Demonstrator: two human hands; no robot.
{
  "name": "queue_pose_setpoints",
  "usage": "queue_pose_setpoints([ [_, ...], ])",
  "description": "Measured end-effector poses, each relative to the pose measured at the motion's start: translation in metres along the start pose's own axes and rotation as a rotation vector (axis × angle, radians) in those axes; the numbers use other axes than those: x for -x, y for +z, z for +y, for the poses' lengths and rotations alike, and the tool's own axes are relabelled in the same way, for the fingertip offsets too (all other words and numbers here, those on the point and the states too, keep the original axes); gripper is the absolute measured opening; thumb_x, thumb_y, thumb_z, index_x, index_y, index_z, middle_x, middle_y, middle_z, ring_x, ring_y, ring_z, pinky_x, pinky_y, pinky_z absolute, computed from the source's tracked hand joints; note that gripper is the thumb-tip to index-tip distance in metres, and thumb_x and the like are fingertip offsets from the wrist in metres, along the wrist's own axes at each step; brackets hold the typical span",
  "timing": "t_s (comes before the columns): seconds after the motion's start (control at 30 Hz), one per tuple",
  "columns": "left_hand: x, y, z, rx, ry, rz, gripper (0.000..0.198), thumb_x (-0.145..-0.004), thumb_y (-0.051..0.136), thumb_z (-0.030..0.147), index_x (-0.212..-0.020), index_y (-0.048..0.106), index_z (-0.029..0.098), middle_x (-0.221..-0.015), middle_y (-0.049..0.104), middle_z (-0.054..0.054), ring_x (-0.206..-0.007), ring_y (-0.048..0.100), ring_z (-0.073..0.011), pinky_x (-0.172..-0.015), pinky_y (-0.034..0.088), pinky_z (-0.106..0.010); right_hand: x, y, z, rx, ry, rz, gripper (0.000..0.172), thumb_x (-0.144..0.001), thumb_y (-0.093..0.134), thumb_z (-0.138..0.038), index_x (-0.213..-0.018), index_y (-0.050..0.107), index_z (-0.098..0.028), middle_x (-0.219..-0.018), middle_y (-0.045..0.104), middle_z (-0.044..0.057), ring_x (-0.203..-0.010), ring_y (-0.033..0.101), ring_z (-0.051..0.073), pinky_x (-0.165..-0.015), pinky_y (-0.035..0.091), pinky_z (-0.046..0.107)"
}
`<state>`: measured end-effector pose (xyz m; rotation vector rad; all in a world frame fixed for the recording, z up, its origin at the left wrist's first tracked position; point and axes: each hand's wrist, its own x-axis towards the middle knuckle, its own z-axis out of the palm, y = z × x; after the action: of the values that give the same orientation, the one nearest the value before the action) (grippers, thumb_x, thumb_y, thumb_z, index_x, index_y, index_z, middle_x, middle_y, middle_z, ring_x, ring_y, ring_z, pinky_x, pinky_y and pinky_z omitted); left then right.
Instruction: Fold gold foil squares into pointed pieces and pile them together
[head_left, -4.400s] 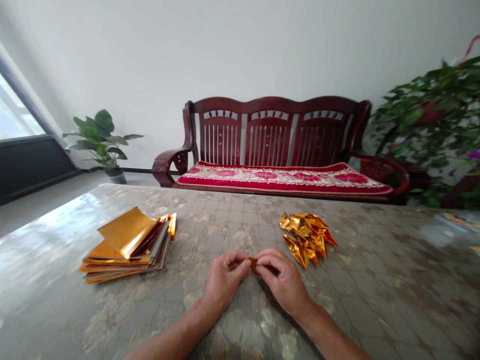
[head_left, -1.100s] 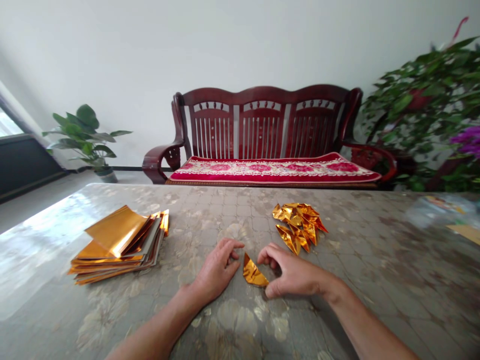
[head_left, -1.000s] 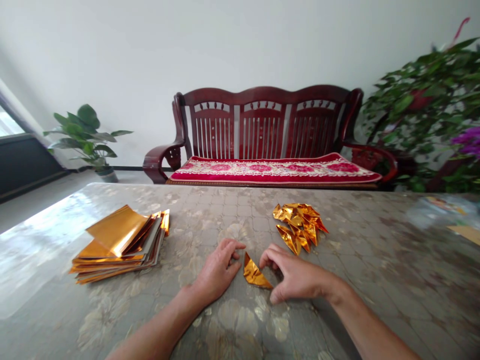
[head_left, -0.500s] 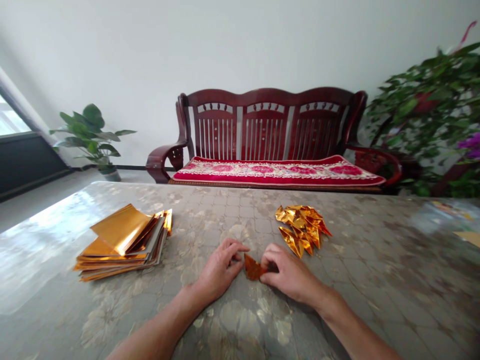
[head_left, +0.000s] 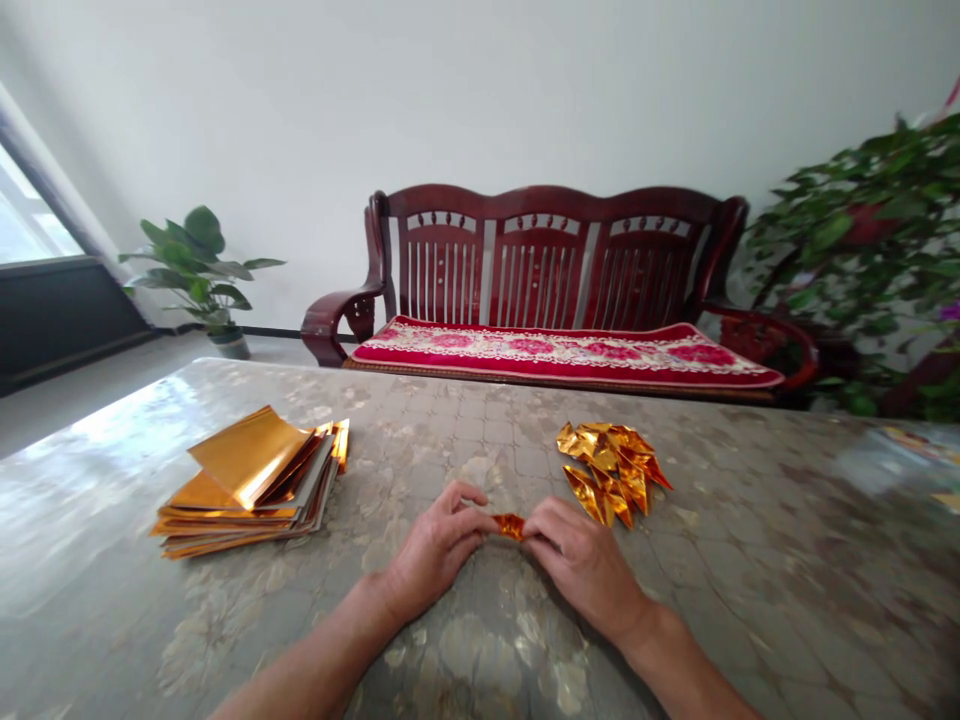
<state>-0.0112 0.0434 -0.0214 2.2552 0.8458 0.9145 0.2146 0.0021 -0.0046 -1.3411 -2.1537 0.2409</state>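
A small folded piece of gold foil paper [head_left: 511, 526] lies crosswise between my two hands, just above the tabletop or on it; I cannot tell which. My left hand [head_left: 444, 532] pinches its left end between thumb and fingers. At its right end, the fingertips of my right hand [head_left: 583, 555] are closed on it, hiding that tip. Several finished-looking folded gold foil pieces [head_left: 611, 470] with pointed ends lie in a heap beyond my right hand. To the left rests a stack of flat gold foil sheets [head_left: 247, 480], some showing grey undersides.
The table [head_left: 420, 430] has a patterned, shiny cover. Clear plastic packaging [head_left: 896, 460] lies at its right side. Behind the table stands a dark red wooden bench [head_left: 529, 265] with a floral red cover [head_left: 570, 352]. Potted plants [head_left: 199, 260] flank the bench.
My left hand has closed on the left end of the folded foil, which it was beside before. The foil has turned from standing pointed to lying level between both hands. The view has shifted slightly.
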Motion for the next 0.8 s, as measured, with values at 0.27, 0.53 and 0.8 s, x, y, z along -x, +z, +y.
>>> queue_pose_setpoints([
  [0.27,-0.003,0.002,0.000,0.048,0.009,-0.092,0.025,-0.098,0.050,0.029,-0.103,0.073,0.026,-0.095,0.066,-0.004,-0.088,0.064,-0.0143,-0.082,0.050,-0.023,0.002,0.001,0.010,-0.094,-0.074,-0.017,0.020,-0.096,0.052,-0.029,-0.096,0.072,-0.027,-0.086,0.066,0.004,-0.084,0.061,0.019,-0.073,0.046,0.029],
  [0.53,-0.002,0.002,0.006,-0.041,-0.018,-0.090,0.029,-0.099,0.046,0.032,-0.108,0.073,0.031,-0.095,0.069,-0.002,-0.085,0.065,-0.0133,-0.079,0.050,-0.021,0.001,0.001,0.006,-0.048,-0.093,-0.077,0.026,-0.098,0.048,-0.031,-0.106,0.073,-0.031,-0.087,0.065,0.004,-0.082,0.061,0.017,-0.070,0.045,0.026],
  [0.8,-0.003,0.007,0.014,-0.160,-0.060,-0.094,0.030,-0.100,0.044,0.034,-0.101,0.074,0.029,-0.089,0.068,-0.002,-0.081,0.065,-0.0135,-0.073,0.047,-0.019,-0.001,0.005,0.004,-0.037,-0.072,-0.106,0.030,-0.101,0.043,-0.028,-0.109,0.071,-0.029,-0.087,0.061,0.004,-0.081,0.059,0.016,-0.069,0.045,0.025],
])
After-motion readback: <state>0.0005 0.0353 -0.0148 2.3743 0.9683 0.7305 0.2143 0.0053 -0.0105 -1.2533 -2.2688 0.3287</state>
